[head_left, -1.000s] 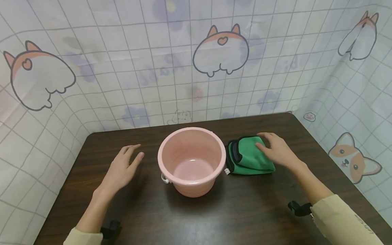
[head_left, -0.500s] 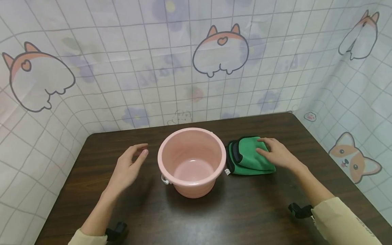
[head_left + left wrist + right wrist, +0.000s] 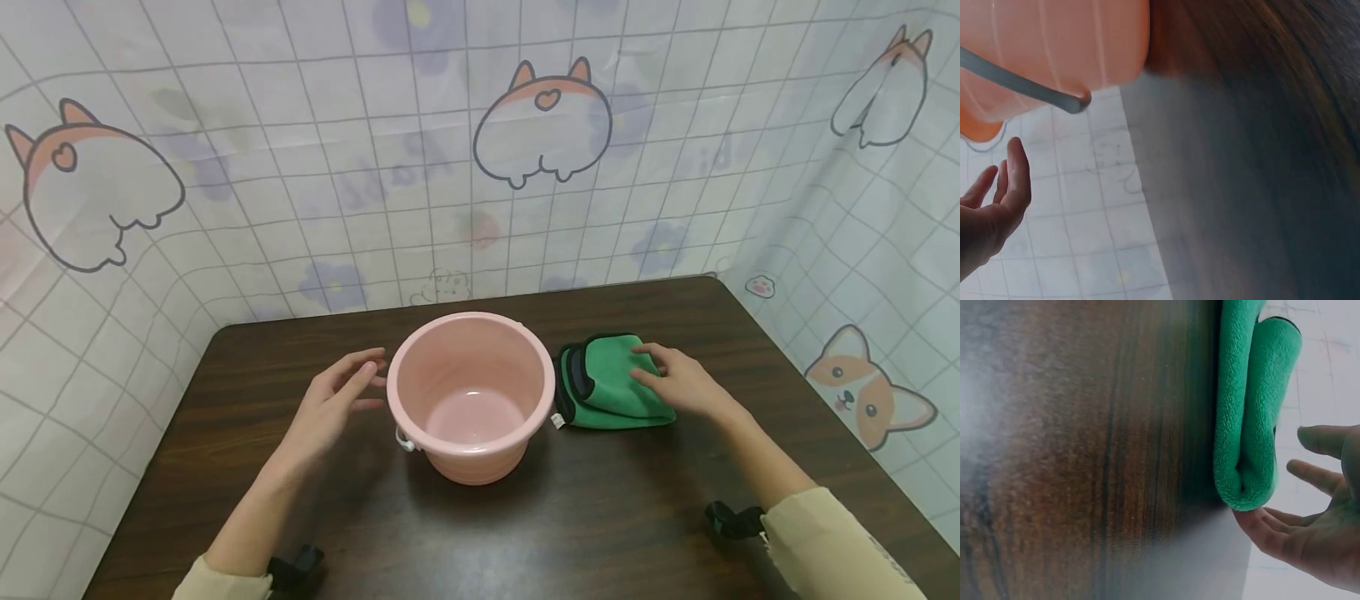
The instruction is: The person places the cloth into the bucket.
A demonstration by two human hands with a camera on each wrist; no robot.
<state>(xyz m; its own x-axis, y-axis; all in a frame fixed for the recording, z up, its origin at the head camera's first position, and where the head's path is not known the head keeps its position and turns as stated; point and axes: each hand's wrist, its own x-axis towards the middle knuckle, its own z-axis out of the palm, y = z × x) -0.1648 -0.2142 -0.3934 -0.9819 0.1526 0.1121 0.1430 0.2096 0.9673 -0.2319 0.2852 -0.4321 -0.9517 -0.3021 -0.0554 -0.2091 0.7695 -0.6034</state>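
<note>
A pink bucket (image 3: 471, 462) stands upright in the middle of the table; its light handle (image 3: 1035, 89) hangs along the side in the left wrist view. My left hand (image 3: 337, 398) is just left of the bucket's rim, fingers loosely bent and holding nothing. To the bucket's right lies a folded green towel (image 3: 611, 379) with black edging and a small white tag. Over the towel's right side hovers my right hand (image 3: 690, 383), thumb and fingers spread. In the right wrist view some fingertips of the right hand (image 3: 1316, 531) reach the towel's folded end (image 3: 1244, 487).
The dark wooden table (image 3: 480, 550) ends at a back edge against a hanging white curtain (image 3: 420, 192) with a grid and corgi print. The same curtain closes off both sides. Black straps (image 3: 733, 521) sit at both wrists.
My left hand has moved right and closer to the bucket. The right hand has shifted slightly down and right over the towel. Bucket and towel stay where they were.
</note>
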